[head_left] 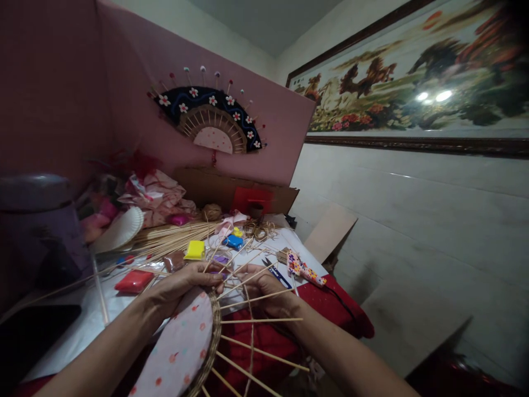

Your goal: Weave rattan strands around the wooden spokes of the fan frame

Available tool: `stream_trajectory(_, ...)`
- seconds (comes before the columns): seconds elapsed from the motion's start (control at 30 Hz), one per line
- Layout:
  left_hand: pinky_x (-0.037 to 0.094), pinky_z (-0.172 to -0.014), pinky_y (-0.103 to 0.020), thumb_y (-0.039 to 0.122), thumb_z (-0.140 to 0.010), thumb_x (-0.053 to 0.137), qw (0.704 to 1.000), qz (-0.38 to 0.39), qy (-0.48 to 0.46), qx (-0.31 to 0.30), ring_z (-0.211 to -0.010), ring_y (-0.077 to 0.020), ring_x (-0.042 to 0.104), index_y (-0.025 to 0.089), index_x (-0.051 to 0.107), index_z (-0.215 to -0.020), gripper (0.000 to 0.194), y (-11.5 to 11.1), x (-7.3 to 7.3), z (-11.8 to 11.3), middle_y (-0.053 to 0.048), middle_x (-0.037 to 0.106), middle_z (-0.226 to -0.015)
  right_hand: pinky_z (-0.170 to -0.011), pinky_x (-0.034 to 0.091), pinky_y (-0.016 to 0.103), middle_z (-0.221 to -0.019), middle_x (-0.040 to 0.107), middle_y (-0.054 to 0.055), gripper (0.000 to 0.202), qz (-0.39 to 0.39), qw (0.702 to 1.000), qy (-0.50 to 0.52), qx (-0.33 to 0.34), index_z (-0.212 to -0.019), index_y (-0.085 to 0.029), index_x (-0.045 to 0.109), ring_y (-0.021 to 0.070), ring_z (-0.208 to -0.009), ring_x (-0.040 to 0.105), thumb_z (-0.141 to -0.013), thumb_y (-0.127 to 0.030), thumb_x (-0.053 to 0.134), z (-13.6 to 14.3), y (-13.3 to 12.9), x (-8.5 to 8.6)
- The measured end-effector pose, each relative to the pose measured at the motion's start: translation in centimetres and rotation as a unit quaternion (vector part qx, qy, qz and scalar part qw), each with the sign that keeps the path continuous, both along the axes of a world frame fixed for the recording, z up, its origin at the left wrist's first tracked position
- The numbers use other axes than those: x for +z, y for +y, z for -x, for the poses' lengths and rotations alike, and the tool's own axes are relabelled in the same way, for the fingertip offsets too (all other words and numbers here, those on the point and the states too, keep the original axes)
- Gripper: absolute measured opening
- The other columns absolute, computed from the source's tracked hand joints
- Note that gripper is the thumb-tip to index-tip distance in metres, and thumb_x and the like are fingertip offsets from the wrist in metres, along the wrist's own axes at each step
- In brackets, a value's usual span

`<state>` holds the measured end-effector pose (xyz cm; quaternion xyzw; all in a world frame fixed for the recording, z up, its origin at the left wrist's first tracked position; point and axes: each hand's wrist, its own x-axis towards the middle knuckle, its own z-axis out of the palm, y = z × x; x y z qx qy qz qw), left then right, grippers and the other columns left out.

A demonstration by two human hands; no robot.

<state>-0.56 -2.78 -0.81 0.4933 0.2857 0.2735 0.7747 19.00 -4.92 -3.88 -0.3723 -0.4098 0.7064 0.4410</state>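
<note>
A half-made fan [182,347] is tilted in front of me, its half-round panel covered in pale floral fabric with a rim of wound twine. Bamboo sticks [264,320] spread from the rim to the right. My left hand [200,277] is closed around the fan's upper end, near the base of the top sticks. My right hand [264,288] pinches at the upper sticks, close to the left fingertips. From there a strand of twine [252,342] runs down across the sticks; its grip inside the right fingers is partly hidden.
Scissors [278,274] and a flower-patterned glue gun [305,270] lie right of my hands. Behind are clay packs in yellow [194,250], blue [233,241] and red [134,280], and loose bamboo sticks [173,237]. A finished fan [210,118] shows on the pink board.
</note>
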Motion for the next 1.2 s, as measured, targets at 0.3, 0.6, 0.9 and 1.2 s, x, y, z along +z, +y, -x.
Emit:
stream_trajectory(0.3,0.041,-0.06,-0.02,0.015,-0.067,0.067,1.0,0.0,-0.014,-0.009,-0.06,-0.0101,0.054,0.012,0.067,-0.079,0.012,0.26,-0.22,0.02,-0.005,0.064,-0.069,-0.039,0.016,0.017,-0.045,0.035,-0.011,0.019,0.006,1.0,0.003,-0.001,-0.073,-0.015,0.055,0.0019,-0.037,0.023,-0.06,-0.019,0.068,0.04,-0.1,0.08)
stream_trajectory(0.6,0.041,-0.055,-0.018,0.013,-0.062,0.07,1.0,0.01,0.004,0.01,-0.056,-0.0087,0.053,0.011,0.069,-0.079,0.017,-0.21,0.38,-0.17,-0.004,0.063,-0.066,-0.036,0.011,0.018,-0.042,0.033,-0.012,0.023,0.01,1.0,-0.009,-0.012,-0.07,-0.015,0.052,0.0017,-0.035,0.022,-0.056,-0.019,0.071,0.39,-0.38,0.53)
stream_trajectory(0.9,0.041,-0.057,-0.018,0.01,-0.063,0.068,1.0,0.014,-0.019,0.0,-0.057,-0.0079,0.053,0.011,0.069,-0.084,0.021,-0.17,0.28,-0.23,-0.004,0.063,-0.067,-0.035,0.011,0.017,-0.042,0.032,-0.012,0.021,0.007,1.0,-0.011,-0.006,-0.069,-0.016,0.052,0.0024,-0.035,0.02,-0.058,-0.02,0.069,0.5,-0.33,0.37)
stream_trajectory(1.2,0.042,-0.059,-0.019,0.011,-0.064,0.068,0.999,0.011,-0.029,-0.008,-0.059,-0.0098,0.054,0.01,0.069,-0.083,0.02,-0.18,0.06,-0.12,-0.005,0.062,-0.069,-0.036,0.011,0.019,-0.042,0.032,-0.011,0.016,-0.008,1.0,-0.003,0.005,-0.071,-0.015,0.053,0.0027,-0.035,0.018,-0.064,-0.021,0.067,0.35,-0.26,-0.17)
